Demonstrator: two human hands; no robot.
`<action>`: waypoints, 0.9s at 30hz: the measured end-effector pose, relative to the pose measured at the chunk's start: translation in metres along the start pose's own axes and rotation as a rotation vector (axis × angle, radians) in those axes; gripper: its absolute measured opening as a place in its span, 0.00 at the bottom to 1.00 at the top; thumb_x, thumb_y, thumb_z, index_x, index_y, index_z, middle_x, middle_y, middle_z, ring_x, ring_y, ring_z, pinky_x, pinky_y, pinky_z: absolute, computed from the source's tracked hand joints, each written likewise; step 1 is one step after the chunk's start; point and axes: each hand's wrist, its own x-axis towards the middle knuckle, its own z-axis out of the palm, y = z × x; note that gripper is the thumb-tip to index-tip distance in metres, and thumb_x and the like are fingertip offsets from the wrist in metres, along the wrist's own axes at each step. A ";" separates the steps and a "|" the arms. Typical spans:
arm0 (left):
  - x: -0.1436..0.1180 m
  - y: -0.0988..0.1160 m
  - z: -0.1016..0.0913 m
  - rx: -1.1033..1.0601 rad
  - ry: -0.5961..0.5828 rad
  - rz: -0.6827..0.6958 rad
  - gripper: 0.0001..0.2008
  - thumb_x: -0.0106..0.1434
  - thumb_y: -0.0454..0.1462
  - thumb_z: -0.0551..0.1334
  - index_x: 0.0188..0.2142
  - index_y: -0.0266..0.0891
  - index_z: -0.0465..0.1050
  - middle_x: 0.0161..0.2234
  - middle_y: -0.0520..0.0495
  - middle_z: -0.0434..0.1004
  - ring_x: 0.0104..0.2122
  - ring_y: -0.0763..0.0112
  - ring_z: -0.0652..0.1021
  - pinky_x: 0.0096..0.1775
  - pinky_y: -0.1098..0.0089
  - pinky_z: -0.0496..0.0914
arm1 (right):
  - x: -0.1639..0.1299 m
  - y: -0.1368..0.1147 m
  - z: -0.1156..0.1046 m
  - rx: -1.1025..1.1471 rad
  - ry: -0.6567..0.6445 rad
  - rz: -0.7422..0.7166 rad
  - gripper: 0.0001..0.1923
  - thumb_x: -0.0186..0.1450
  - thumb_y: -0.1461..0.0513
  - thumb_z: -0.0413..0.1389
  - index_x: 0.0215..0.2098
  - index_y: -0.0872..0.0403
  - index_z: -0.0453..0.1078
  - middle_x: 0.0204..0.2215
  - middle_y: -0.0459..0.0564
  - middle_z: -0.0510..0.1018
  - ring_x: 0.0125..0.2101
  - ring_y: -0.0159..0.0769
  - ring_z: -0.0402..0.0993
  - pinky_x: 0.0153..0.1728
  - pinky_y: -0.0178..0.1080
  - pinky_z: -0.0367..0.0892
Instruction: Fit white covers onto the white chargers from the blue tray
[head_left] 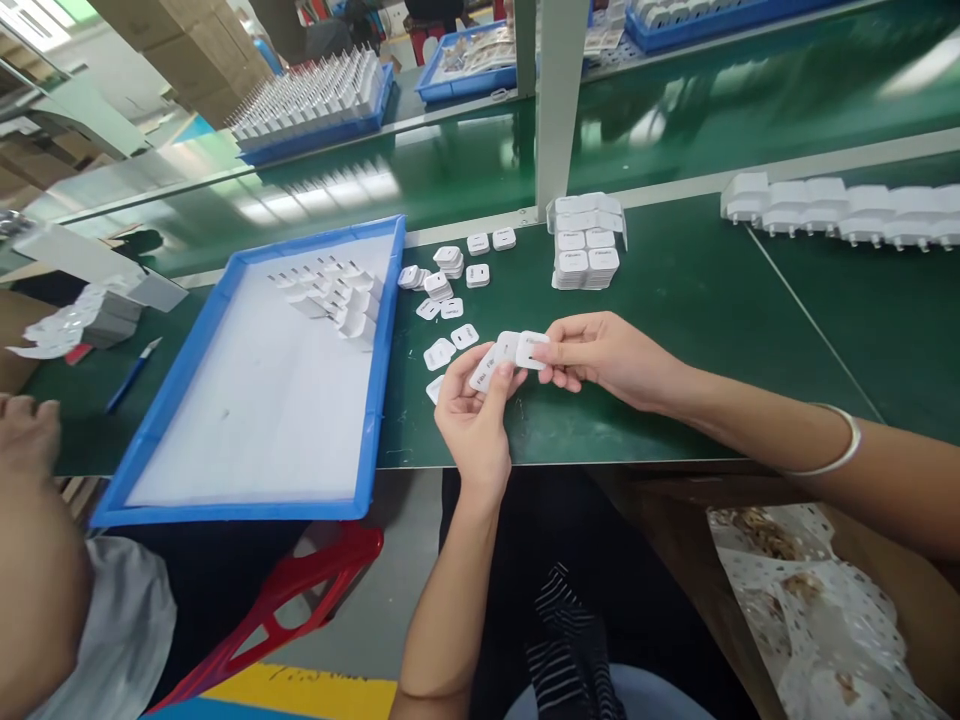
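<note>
Holding a fan of covers (495,365) in the left hand (472,420), thumb pressing on top and fingers curling underneath, just above the front part of the table (675,330). Pinching the end cover (531,350) with the right hand (600,360), thumb and forefinger closing on its right edge, the other fingers folding below. Probably gathering or checking these flat white pieces one by one; not possible to tell whether the end cover is joining the fan or leaving it. Asking, for any next move, for a light pinch on one piece only, while keeping the left thumb firm so the others are not sliding out. Facing up with the printed side, nearly flat; running as a fan from lower left to upper right, toward the right hand; being almost square each, so showing no clear long axis alone. Lying behind, well apart: loose covers (450,300), a stack (589,255), and a blue tray (375,400) at the left.
</note>
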 end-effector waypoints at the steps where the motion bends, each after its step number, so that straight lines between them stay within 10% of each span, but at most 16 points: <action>1: -0.001 0.000 0.000 0.008 -0.008 0.020 0.11 0.59 0.37 0.72 0.42 0.43 0.79 0.41 0.51 0.84 0.40 0.70 0.84 0.43 0.71 0.80 | 0.000 0.001 0.003 0.115 -0.013 0.061 0.17 0.54 0.55 0.72 0.24 0.57 0.73 0.24 0.47 0.78 0.23 0.26 0.68 0.24 0.31 0.64; 8: -0.011 0.003 0.004 0.143 -0.023 0.172 0.06 0.60 0.35 0.71 0.38 0.44 0.80 0.40 0.50 0.85 0.42 0.66 0.84 0.48 0.65 0.78 | -0.003 0.007 0.015 0.548 -0.039 0.278 0.06 0.62 0.63 0.67 0.36 0.55 0.76 0.30 0.44 0.77 0.28 0.23 0.72 0.32 0.27 0.72; 16: -0.016 0.002 0.009 0.313 -0.076 0.258 0.09 0.65 0.35 0.67 0.44 0.46 0.82 0.44 0.51 0.85 0.46 0.64 0.83 0.52 0.62 0.77 | 0.000 -0.001 0.000 0.393 -0.010 0.175 0.14 0.52 0.62 0.73 0.27 0.55 0.73 0.29 0.42 0.74 0.32 0.27 0.70 0.32 0.30 0.68; 27: 0.019 0.008 -0.017 0.002 -0.315 -0.350 0.15 0.54 0.36 0.75 0.42 0.38 0.83 0.40 0.44 0.86 0.40 0.63 0.85 0.45 0.66 0.82 | 0.007 -0.023 -0.027 -0.425 -0.132 -0.131 0.03 0.58 0.64 0.64 0.26 0.55 0.77 0.21 0.44 0.76 0.23 0.30 0.69 0.27 0.35 0.63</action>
